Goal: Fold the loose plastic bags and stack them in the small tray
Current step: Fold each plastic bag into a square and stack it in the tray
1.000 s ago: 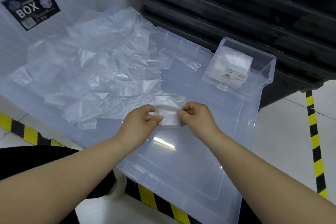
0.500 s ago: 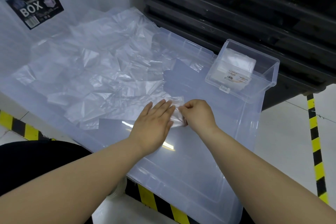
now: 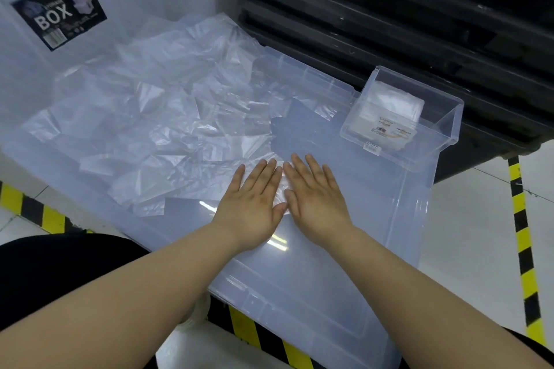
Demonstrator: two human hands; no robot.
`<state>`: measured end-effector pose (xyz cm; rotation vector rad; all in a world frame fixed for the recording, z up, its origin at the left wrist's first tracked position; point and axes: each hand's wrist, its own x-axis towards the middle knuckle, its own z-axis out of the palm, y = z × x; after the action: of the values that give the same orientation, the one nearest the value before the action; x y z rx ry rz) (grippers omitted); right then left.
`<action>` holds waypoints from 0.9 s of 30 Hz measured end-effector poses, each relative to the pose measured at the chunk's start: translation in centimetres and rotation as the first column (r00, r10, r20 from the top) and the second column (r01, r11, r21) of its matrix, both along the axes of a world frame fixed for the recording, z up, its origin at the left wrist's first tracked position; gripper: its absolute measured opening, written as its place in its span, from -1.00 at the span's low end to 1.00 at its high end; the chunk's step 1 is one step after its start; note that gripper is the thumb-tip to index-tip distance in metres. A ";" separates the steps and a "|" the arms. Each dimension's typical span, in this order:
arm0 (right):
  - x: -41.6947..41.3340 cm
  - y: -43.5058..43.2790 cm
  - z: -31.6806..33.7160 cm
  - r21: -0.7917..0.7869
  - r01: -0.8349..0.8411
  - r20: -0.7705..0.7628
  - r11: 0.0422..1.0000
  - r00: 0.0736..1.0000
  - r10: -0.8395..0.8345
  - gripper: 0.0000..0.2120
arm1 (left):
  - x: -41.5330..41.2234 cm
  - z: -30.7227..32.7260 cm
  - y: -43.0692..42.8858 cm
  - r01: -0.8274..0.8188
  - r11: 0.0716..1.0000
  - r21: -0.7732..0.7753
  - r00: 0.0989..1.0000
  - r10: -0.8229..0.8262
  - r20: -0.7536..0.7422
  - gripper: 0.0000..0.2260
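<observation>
Both forearms are bare as far as they show, ending in the left hand (image 3: 251, 207) and right hand (image 3: 314, 207), and black clothing (image 3: 60, 272) covers the lap beneath.

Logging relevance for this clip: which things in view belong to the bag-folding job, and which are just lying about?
Job: left hand and right hand, both flat on the bag under them; loose bags; small tray with folded bags.
Lying about: BOX label; black crates; striped floor tape.

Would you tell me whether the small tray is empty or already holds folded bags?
Not empty: a pile of folded plastic bags lies inside the small tray.
</observation>
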<state>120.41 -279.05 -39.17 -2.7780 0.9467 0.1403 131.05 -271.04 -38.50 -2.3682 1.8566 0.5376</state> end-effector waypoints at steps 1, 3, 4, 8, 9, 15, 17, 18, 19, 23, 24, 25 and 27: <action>-0.1 -0.3 -0.2 0.014 0.025 -0.048 1.000 0.999 -0.024 -0.41 | 0.1 0.0 0.0 0.004 1.000 0.006 1.000 -0.004 0.004 -0.46; -0.3 -0.5 0.1 0.051 0.115 -0.130 0.992 0.986 -0.107 -0.47 | 0.2 0.0 0.0 0.006 1.000 0.012 1.000 -0.006 0.002 -0.46; -0.3 -0.6 0.1 0.053 0.144 -0.140 0.988 0.981 -0.136 -0.46 | 0.2 0.0 0.0 0.006 1.000 0.008 1.000 -0.006 0.002 -0.46; -0.8 -0.9 0.4 0.058 0.250 -0.140 0.967 0.961 -0.240 -0.44 | 0.3 0.0 0.0 -0.003 1.000 -0.019 1.000 0.003 -0.024 -0.45; -0.9 -1.0 0.5 0.066 0.287 -0.123 0.956 0.953 -0.278 -0.44 | 0.3 0.0 -0.1 -0.008 1.000 -0.028 0.999 0.007 -0.031 -0.45; -1.5 -0.1 -0.1 -0.166 0.036 0.183 0.985 0.983 -0.005 -0.56 | 1.1 -0.2 0.0 -0.046 0.997 -0.067 0.998 0.042 -0.055 -0.13; -1.6 0.3 -0.8 -0.143 -0.047 0.102 0.989 0.993 0.062 -0.57 | 1.2 -0.4 0.0 -0.049 0.997 -0.062 0.997 0.045 -0.065 -0.04; -1.5 0.3 -0.6 -0.138 -0.056 0.060 0.989 0.996 0.064 -0.54 | 1.2 -0.5 0.0 -0.049 0.997 -0.060 0.997 0.045 -0.065 -0.03; -1.2 0.3 -0.3 -0.107 -0.051 0.020 0.993 0.998 0.053 -0.49 | 1.2 -0.5 0.0 -0.046 0.997 -0.059 0.997 0.043 -0.063 -0.03; -0.8 -0.4 0.2 0.003 0.052 -0.080 0.999 0.995 -0.052 -0.18 | 1.3 -0.6 0.0 -0.026 0.998 -0.056 0.999 0.024 -0.047 -0.02; -0.8 -0.6 0.2 -0.002 0.091 -0.115 0.996 0.989 -0.091 -0.27 | 1.3 -0.7 0.0 -0.019 0.999 -0.049 0.999 0.017 -0.040 -0.03; -0.8 -0.8 0.4 -0.002 0.130 -0.138 0.991 0.982 -0.129 -0.37 | 1.3 -0.7 0.0 -0.013 0.999 -0.041 0.999 0.011 -0.031 -0.04; -1.0 -1.1 0.5 -0.010 0.180 -0.160 0.984 0.971 -0.180 -0.44 | 1.3 -0.7 -0.1 -0.014 0.999 -0.031 1.000 0.013 -0.018 -0.11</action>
<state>119.45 -280.10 -38.67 -2.6910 1.2298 0.3423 132.31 -271.11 -39.21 -2.4048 1.8708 0.5368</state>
